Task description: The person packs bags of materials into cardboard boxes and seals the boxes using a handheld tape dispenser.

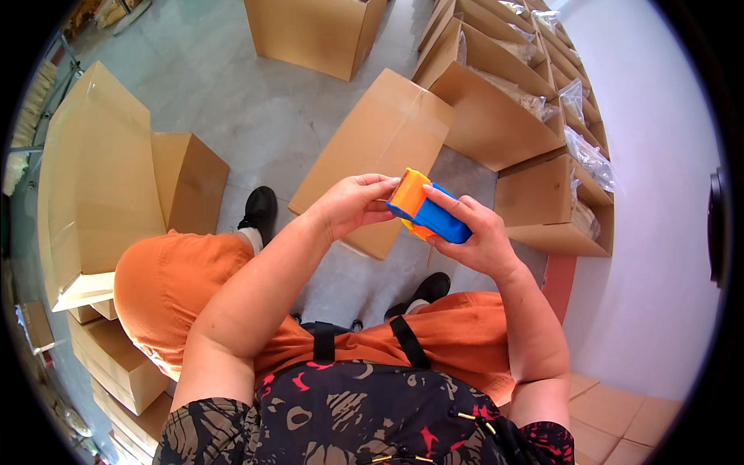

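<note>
A blue-and-orange tool (pixel 443 222) is being gripped by the right hand (pixel 487 237), its long axis slanting toward the left hand (pixel 350 203), bent-fingered at its orange end, pinch unclear.

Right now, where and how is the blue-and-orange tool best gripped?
Probably by its long blue body, from the right, digits on opposite sides, as the right hand does: the orange end points left, toward the left hand.

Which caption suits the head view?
Right grip around a blue-orange tool, left grip at its end, among cardboard boxes.
</note>
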Action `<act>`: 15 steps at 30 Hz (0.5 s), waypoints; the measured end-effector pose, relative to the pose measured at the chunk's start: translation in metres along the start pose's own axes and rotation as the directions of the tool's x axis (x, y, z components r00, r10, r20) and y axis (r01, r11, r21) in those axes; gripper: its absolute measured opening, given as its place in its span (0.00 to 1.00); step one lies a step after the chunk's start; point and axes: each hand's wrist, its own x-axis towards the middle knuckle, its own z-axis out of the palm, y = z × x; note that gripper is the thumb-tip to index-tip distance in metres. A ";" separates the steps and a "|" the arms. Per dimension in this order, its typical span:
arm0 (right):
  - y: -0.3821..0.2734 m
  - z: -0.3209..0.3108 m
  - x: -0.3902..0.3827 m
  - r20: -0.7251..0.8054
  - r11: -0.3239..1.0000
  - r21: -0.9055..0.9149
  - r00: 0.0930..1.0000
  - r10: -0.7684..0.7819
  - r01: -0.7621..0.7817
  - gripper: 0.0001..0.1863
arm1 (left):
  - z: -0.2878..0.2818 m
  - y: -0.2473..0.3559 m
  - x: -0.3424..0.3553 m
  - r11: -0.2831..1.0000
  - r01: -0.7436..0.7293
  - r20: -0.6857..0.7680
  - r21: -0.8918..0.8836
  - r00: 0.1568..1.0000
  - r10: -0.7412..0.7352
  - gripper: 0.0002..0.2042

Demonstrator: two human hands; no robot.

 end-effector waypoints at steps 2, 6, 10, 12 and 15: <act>0.000 0.005 -0.003 0.004 0.999 -0.041 1.000 -0.004 0.004 0.39 | -0.002 -0.009 -0.003 0.998 0.001 -0.032 -0.059 0.999 -0.003 0.22; 0.000 0.021 -0.014 -0.009 0.999 -0.033 1.000 0.008 -0.008 0.40 | -0.018 -0.024 -0.007 0.959 0.079 0.074 -0.273 0.995 -0.061 0.18; -0.012 0.032 -0.025 0.043 0.998 -0.055 0.998 0.042 -0.040 0.39 | -0.024 -0.040 -0.016 0.984 0.064 0.046 -0.169 0.997 -0.057 0.19; -0.018 0.038 -0.025 0.066 0.996 -0.084 0.997 0.047 -0.042 0.39 | -0.030 -0.052 -0.014 0.998 0.005 -0.026 -0.063 1.000 -0.007 0.18; -0.026 0.047 -0.018 0.116 0.991 -0.120 0.990 0.076 -0.062 0.39 | -0.041 -0.052 -0.013 0.996 -0.020 -0.135 0.086 0.990 0.031 0.16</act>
